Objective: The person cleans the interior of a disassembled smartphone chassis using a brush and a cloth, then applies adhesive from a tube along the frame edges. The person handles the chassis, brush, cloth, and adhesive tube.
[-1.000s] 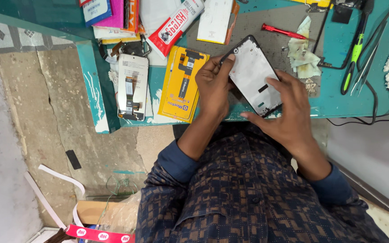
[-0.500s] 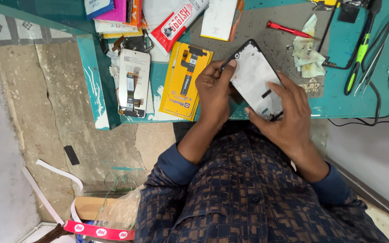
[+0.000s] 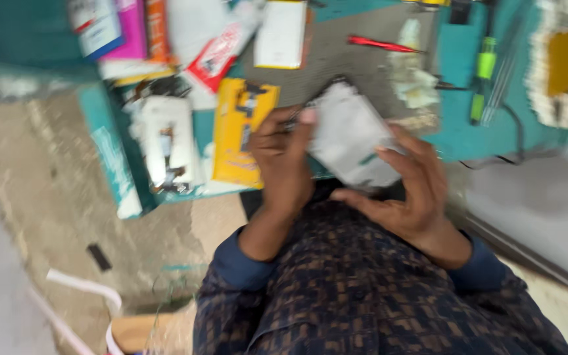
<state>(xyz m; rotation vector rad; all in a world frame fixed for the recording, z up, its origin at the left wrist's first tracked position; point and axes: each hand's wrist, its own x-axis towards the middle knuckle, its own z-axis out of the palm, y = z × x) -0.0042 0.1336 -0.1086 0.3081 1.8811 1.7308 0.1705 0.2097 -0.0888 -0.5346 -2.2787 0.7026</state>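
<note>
Both my hands hold a flat phone screen panel [image 3: 350, 135], white on the side facing me with a dark rim, tilted over the near edge of the teal workbench [image 3: 455, 141]. My left hand [image 3: 283, 161] grips its left edge, thumb on the upper corner. My right hand [image 3: 409, 190] cups its lower right edge with fingers spread along the side. The frame is blurred by motion.
On the bench to the left lie a yellow packet [image 3: 239, 131] and a white phone frame [image 3: 165, 148]. Behind are a white pad [image 3: 281, 34], a red tool [image 3: 379, 44], a green-handled tool [image 3: 482, 82], crumpled paper [image 3: 412, 82] and coloured boxes [image 3: 123, 29]. Concrete floor at left.
The view has shifted and gone blurred. The panel and both hands have come slightly nearer to me, toward the bench edge; the grip stays the same.
</note>
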